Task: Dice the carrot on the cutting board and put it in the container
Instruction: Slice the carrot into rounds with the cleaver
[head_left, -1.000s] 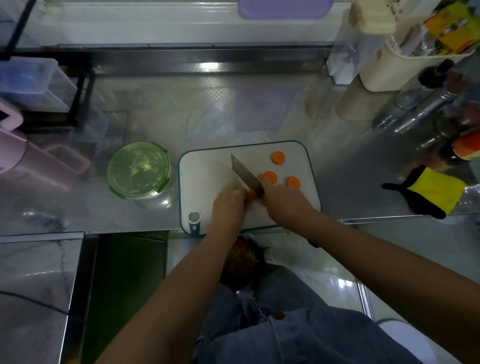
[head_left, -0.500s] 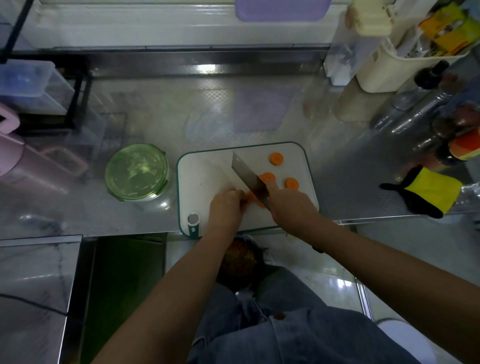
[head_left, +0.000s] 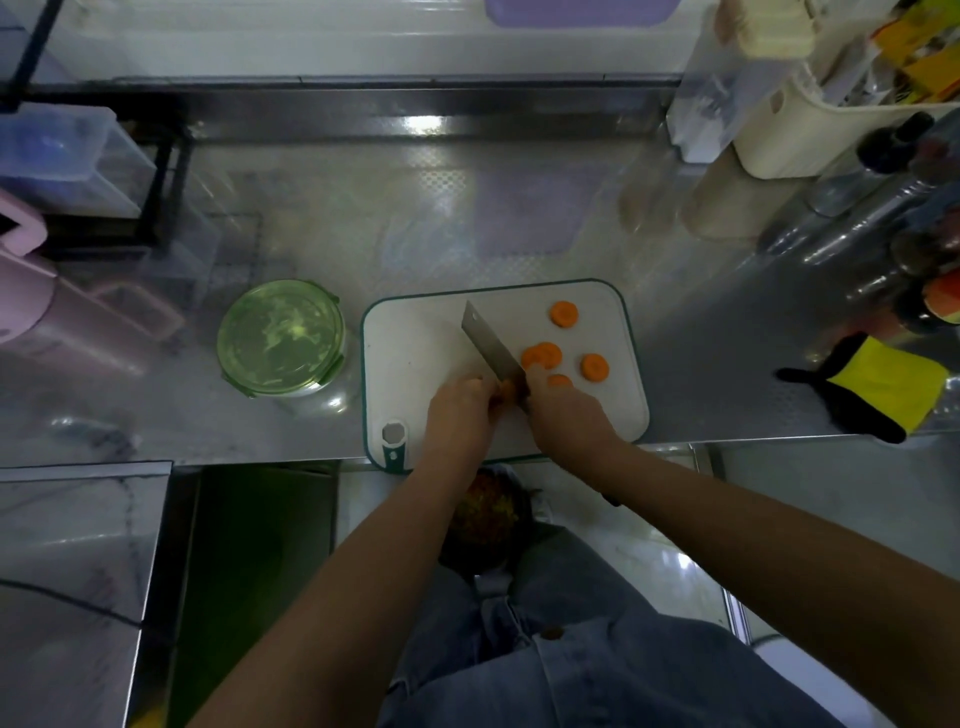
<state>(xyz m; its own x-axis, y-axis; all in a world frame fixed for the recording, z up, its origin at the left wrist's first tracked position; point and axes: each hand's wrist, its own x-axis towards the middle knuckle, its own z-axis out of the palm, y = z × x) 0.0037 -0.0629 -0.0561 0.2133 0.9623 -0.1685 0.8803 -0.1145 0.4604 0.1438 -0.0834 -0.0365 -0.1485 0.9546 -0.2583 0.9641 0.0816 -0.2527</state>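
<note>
In the left grip (head_left: 460, 410), the carrot (head_left: 505, 388) touches the knife (head_left: 491, 343).

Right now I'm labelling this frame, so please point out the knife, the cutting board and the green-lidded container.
knife (head_left: 492, 344), head view, flat of the blade.
cutting board (head_left: 415, 358), head view, bare white surface left of the blade.
green-lidded container (head_left: 280, 338), head view, middle of its lid.

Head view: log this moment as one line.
left hand holds carrot | right hand holds knife at carrot | carrot slices on cutting board | container lid on
</note>
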